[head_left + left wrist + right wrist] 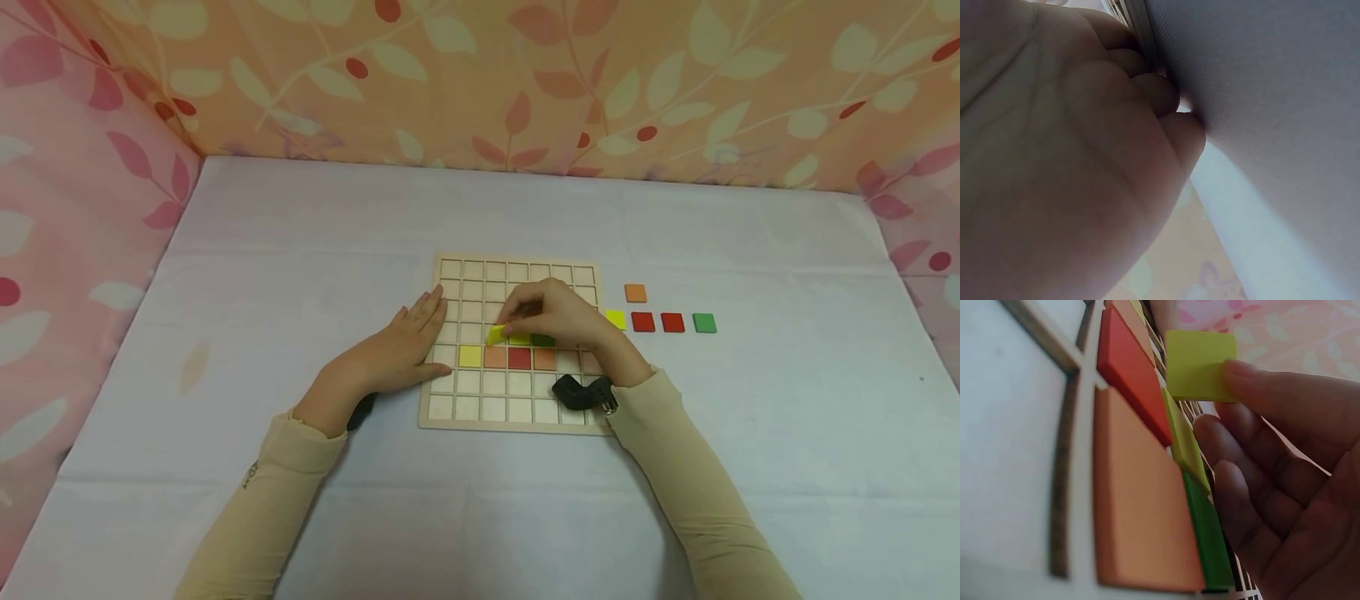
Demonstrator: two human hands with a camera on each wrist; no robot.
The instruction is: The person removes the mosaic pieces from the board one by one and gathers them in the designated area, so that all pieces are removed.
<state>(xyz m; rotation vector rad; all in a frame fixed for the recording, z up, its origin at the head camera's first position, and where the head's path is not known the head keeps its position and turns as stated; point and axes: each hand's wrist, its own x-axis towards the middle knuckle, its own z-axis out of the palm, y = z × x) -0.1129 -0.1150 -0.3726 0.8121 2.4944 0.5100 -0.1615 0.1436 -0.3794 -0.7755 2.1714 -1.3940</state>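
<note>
A wooden grid board lies on the white-covered table. My right hand is over its middle, pinching a yellow square tile between thumb and fingers; in the head view that tile looks tilted. Just below it, a row on the board holds a yellow tile, orange tiles and a red tile. Another yellow tile and a green tile sit in the row beyond. My left hand rests flat at the board's left edge, fingers straight and touching the frame.
Right of the board lie loose tiles: an orange one, a yellow one, two red ones and a green one. A black wrist device hangs over the board's lower right. Flowered cloth walls the table's back and sides.
</note>
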